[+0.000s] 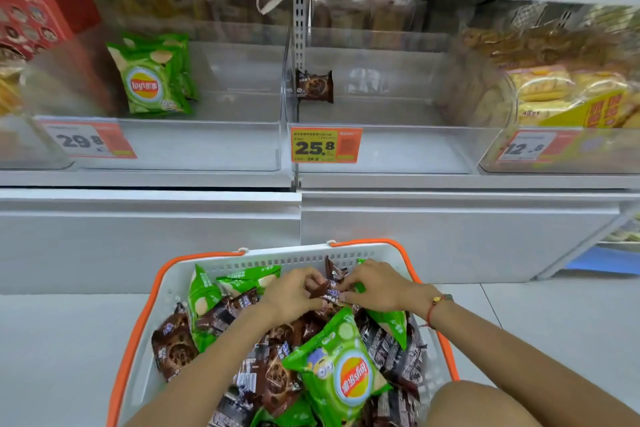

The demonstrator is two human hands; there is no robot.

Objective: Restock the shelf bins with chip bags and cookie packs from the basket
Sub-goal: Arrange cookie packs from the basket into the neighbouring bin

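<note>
I see 2 hands over the far end of the basket (166, 291), white w/ orange handles, sitting on the floor in front of the shelf. Left hand (294, 295) and right hand (375, 286) both pinch the same brown cookie pack (327, 291), one at each end; its long axis runs roughly left-right betw. the fingers, tilted a bit, and I can't tell which face is up.

Basket count: approx. 5 green chip bags visible. The nearest chip bag (341, 371) lies on top toward the near right corner, logo face up, long axis diagonal, top pointing to the near edge. Another chip bag (202, 302) stands up along the far left corner, long axis near vertical. Brown cookie packs fill the rest, too many overlapping to count exactly, well over 6, lying at mixed angles.

Shelf: 2 clear bins mostly bare. Left bin (207, 146) holds a small stack of green chip bags (152, 80) at its left side, 2 or 3, upright, logo to me. Right bin (398, 149) holds 1 cookie pack (315, 86) at its far left corner, upright, long axis horiz.

3 price tags: 29.8 tag (86, 140), 25.8 tag (327, 145), 12.8 tag (530, 147).
</note>
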